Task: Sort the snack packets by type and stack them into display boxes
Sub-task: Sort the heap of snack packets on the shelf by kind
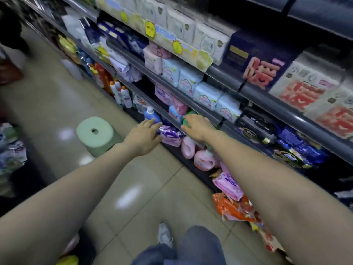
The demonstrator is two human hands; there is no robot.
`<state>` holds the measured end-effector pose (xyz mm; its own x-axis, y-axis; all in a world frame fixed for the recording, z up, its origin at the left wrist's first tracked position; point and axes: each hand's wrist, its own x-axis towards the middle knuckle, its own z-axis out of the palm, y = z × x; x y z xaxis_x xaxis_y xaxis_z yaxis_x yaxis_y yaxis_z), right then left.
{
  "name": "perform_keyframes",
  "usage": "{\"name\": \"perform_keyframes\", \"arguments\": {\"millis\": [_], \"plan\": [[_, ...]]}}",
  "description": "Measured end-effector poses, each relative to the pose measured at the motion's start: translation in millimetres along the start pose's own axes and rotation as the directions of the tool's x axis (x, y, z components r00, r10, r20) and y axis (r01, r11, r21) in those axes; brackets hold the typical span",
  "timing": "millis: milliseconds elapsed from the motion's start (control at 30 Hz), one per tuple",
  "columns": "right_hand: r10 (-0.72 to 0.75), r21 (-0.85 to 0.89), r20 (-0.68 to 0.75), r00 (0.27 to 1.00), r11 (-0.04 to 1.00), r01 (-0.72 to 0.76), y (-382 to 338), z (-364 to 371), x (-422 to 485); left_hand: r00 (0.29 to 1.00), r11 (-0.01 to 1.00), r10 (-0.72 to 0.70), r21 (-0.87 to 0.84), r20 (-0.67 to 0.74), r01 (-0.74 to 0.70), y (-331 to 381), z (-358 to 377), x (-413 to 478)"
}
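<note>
Both my arms reach toward the lower shelves of a shop rack. My left hand [147, 133] lies with fairly straight fingers against a purple packet [171, 135] on the bottom shelf. My right hand [197, 125] rests on a green packet [188, 119] at the shelf edge [172, 119] just above, its thumb below the packet; the fingertips are hidden, so the grip is unclear. Pink and blue packets [177, 109] sit right behind the green one.
Pink bottles [202, 159], pink packets [228, 185] and orange packets [232, 207] line the bottom shelf to the right. A pale green stool [95, 132] stands on the tiled floor at left. My legs and shoe [165, 234] show below. More goods lie at far left [11, 148].
</note>
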<state>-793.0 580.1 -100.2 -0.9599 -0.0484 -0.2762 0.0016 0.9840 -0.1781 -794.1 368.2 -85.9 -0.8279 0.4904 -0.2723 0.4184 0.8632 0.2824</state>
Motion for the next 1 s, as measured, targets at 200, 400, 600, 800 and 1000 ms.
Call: {"name": "perform_keyframes", "arguments": {"millis": [200,400,600,800,1000], "plan": [[-0.165,-0.056,0.053,0.985,0.984,0.168,-64,-16,115,0.987,0.985,-0.162,-0.060,-0.005,0.161,-88,-28,41],[-0.337,-0.096,0.100,0.936,0.933,0.346,-135,-32,224,0.939,0.935,-0.342,-0.113,-0.033,0.336,-174,-54,73],[-0.496,-0.125,0.184,0.848,0.844,0.521,-219,-45,330,0.853,0.845,-0.519,-0.191,-0.063,0.500,-257,-85,92],[-0.616,-0.162,0.271,0.740,0.728,0.666,-319,-45,389,0.744,0.724,-0.667,-0.271,-0.039,0.634,-339,-102,77],[-0.682,-0.155,0.297,0.668,0.656,0.739,-435,-22,446,0.672,0.650,-0.740,-0.300,-0.036,0.699,-440,-120,53]]}}
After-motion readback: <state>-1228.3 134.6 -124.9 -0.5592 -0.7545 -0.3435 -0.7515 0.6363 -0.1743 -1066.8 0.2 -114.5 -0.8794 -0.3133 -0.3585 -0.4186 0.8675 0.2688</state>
